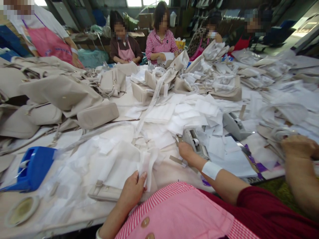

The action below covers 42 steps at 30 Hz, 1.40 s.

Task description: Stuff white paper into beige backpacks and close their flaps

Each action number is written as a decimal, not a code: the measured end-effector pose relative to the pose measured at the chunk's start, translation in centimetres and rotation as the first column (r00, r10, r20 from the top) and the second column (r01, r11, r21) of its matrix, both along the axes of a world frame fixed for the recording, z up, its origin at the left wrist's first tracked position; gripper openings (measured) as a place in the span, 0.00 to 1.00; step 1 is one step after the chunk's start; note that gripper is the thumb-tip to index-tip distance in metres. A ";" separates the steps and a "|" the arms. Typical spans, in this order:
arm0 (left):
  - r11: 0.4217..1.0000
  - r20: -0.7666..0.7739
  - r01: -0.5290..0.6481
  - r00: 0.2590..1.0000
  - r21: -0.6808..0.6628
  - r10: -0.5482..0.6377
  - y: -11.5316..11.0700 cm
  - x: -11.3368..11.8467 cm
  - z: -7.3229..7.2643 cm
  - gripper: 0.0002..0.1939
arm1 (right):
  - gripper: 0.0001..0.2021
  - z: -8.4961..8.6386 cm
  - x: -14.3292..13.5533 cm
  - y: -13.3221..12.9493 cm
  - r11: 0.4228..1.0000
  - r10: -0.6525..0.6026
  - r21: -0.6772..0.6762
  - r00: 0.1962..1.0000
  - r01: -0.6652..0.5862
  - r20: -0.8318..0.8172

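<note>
Nearest: pink apron (pixel 174 212) with striped trim, at the desk (pixel 99 214) edge. Left hand (pixel 134 188) just beyond it, thumb and fingers pinching a folded white wrapping strip (pixel 146 167). Beige bag (pixel 106 192) lies beside that hand, flat on the desk, mostly under white sheets.

Right hand (pixel 186 152) reaches farther out, fingers curled at the near left side of a grey tape dispenser (pixel 195 141); small pale piece at the fingertips, cannot tell if pinched. White band (pixel 211 170) round the forearm. Short tan strip (pixel 175 160) lies just below this hand.

Near left: round pale disc (pixel 22 211), yellowish centre; beyond it, blue tape dispenser (pixel 37 169). Far right: a co-worker's hand (pixel 297 146) by crumpled clear wrap.

Mid desk: loose white sheets (pixel 184 113), overlapping; second grey dispenser (pixel 235 126) right of the first. Left, heaped beige bags (pixel 62 93). Farther, part-wrapped bags (pixel 154 83) at centre and right.

Across the desk: several people in aprons; one in a red checked shirt (pixel 160 43) handles a pale item.
</note>
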State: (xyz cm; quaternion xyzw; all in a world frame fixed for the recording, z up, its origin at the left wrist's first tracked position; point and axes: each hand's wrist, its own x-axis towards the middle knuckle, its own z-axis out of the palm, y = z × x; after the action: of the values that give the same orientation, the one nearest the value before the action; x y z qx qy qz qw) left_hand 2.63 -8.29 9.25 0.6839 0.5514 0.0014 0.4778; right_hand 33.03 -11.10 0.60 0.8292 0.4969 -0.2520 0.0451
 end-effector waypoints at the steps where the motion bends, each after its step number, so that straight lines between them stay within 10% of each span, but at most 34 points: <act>1: 1.000 0.006 -0.001 1.000 -0.007 0.001 0.0 0.0 0.0 0.17 | 0.16 0.3 -0.2 -0.5 1.000 0.019 -0.016 1.000 -0.019 0.020; 11: 0.999 0.000 0.017 1.000 -0.027 -0.017 0.3 0.3 0.3 0.17 | 0.10 0.4 -5.2 -10.1 0.934 0.288 -0.203 0.956 -0.292 -0.052; 21: 0.999 0.001 -0.001 1.000 -0.040 0.001 0.2 0.3 0.1 0.17 | 0.18 -2.0 -2.3 -2.5 1.000 0.000 -0.019 1.000 0.000 0.005; 35: 1.000 0.001 -0.010 1.000 -0.027 0.010 0.1 0.3 0.1 0.16 | 0.16 -0.8 0.5 -3.1 0.971 -0.193 0.121 0.974 0.207 -0.118; 38: 1.000 0.003 -0.008 1.000 -0.027 0.008 0.1 0.4 0.1 0.16 | 0.15 -0.3 1.0 -3.2 0.906 -0.271 0.160 0.825 0.393 -0.495; 42: 0.999 -0.007 -0.009 1.000 -0.031 0.008 0.0 0.3 -0.1 0.16 | 0.07 0.2 -0.9 -3.0 0.743 -0.247 0.005 0.281 0.669 -0.927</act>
State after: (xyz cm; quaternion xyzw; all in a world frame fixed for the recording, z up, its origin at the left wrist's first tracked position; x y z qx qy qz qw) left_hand 2.96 -8.29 9.12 0.6739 0.5559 -0.0077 0.4866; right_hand 32.13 -14.12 0.83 0.6668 0.2141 -0.5401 -0.4666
